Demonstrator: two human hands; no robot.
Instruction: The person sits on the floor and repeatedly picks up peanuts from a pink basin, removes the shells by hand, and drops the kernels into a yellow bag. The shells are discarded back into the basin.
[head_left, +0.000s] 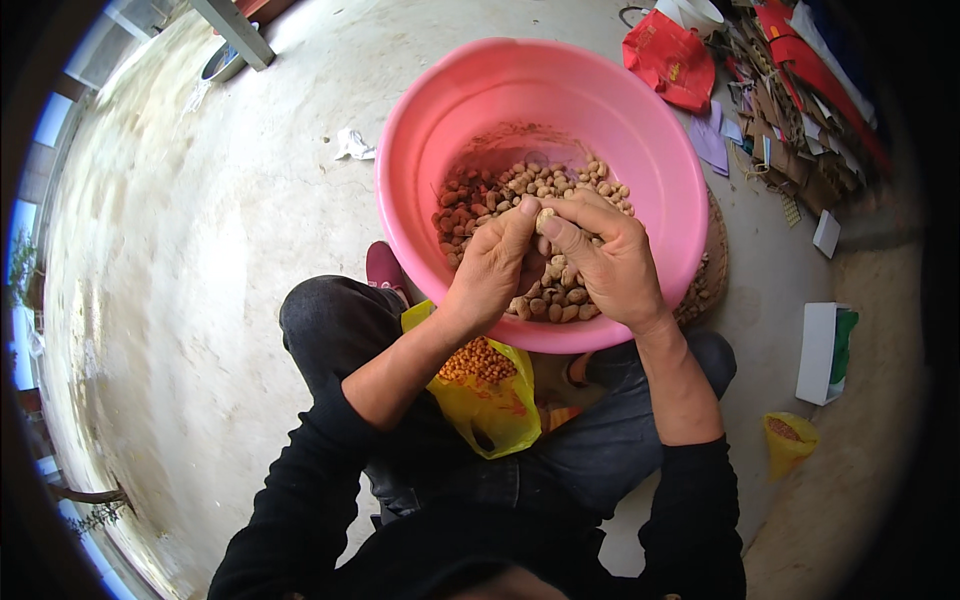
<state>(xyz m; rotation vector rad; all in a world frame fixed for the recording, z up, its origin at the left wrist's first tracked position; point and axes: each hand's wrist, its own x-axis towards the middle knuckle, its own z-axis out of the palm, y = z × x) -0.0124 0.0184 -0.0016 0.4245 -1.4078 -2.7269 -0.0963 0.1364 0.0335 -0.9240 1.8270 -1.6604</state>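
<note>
A single unshelled peanut (545, 218) is pinched between the fingertips of my left hand (491, 251) and my right hand (616, 259). Both hands are over a large pink plastic basin (667, 187), thumbs close together at the peanut. Many peanuts in their shells (559, 294) cover the basin's bottom, partly hidden by my hands. Between my legs, below the basin's near rim, sits a yellow plastic bag (499, 424) with its mouth spread. Small orange-brown kernels (480, 360) lie inside it. My left forearm passes over part of that bag.
A woven tray (718, 255) holding shell pieces (696, 292) shows past the basin's right side. Farther right are a red bag (670, 64), a heap of flattened cardboard (799, 161), a white box (816, 352) and a small yellow bag (795, 442). A metal pan (223, 66) stands far left.
</note>
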